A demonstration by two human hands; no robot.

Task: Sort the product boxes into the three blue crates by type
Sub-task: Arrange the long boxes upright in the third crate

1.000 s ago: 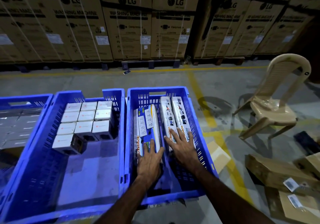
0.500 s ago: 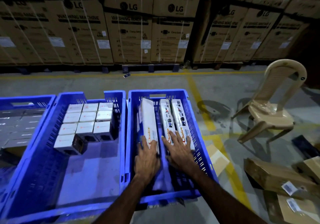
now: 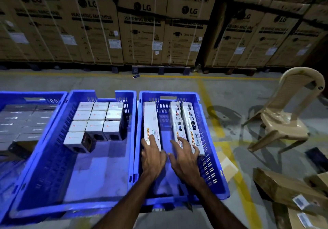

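Now 3 long white "Choice" boxes (image 3: 151, 122) in rt crate (image 3: 211, 133), both hands (image 3: 153, 157) flat on them, gripping nothing.

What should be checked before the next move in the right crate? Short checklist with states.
1. Left hand on the lone long box: ok, fingers lie on its near end.
2. Right hand on the paired long boxes: ok, fingers spread over their near ends.
3. All three long boxes inside the right crate: ok.
4. Boxes packed side by side: not ok, a gap of bare crate floor separates the lone box from the pair.
5. Only one type in this crate: ok, all show "Choice" print.
6. Firm grip on any box: cannot tell, fingers look laid on top.
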